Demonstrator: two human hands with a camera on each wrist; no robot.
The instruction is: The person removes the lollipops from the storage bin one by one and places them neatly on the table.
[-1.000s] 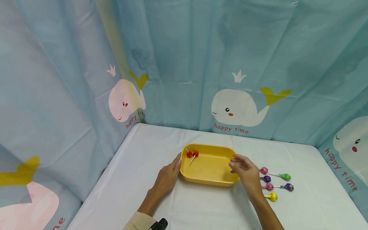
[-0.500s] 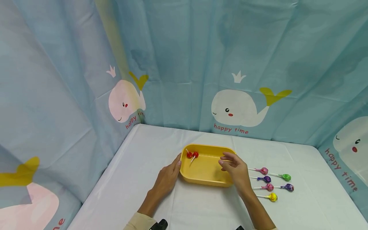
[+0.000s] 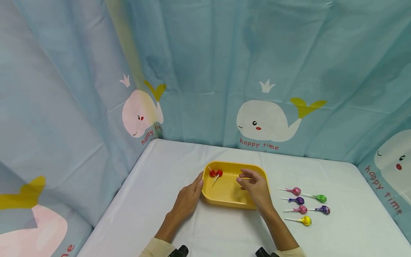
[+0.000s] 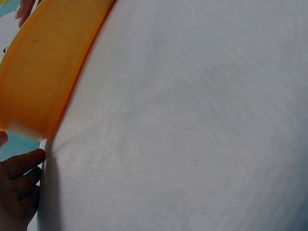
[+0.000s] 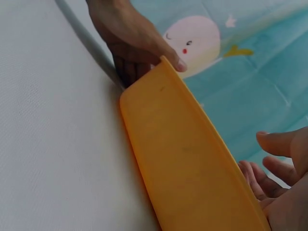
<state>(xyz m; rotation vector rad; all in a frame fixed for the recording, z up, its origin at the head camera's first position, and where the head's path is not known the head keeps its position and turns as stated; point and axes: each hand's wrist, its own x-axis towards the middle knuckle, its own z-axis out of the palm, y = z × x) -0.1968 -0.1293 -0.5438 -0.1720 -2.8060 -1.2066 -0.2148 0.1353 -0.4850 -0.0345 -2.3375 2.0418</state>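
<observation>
A shallow yellow tray [image 3: 224,203] stands on the white cloth, with two red lollipops [image 3: 219,173] lying in its far left corner. My left hand [image 3: 187,197] rests against the tray's left end, its thumb at the rim. Over the tray's right half is my right hand [image 3: 255,187], fingers loosely bent and thumb apart, with nothing seen between them. The right wrist view shows the right hand [image 5: 288,178] beside the tray's near wall [image 5: 178,144] and the left hand [image 5: 132,36] at its far end. In the left wrist view, the left hand's fingers [image 4: 24,163] appear beyond the tray.
Right of the tray, several wrapped lollipops lie on the cloth, among them a green one [image 3: 321,198], a yellow one [image 3: 306,221] and a purple one [image 3: 325,210]. A blue curtain [image 3: 205,71] with whale prints hangs behind and beside the table [image 3: 128,221].
My right hand has moved left from the tray's right end to over its inside, uncovering the lollipop sticks on the cloth. My left hand and the red lollipops stay in place.
</observation>
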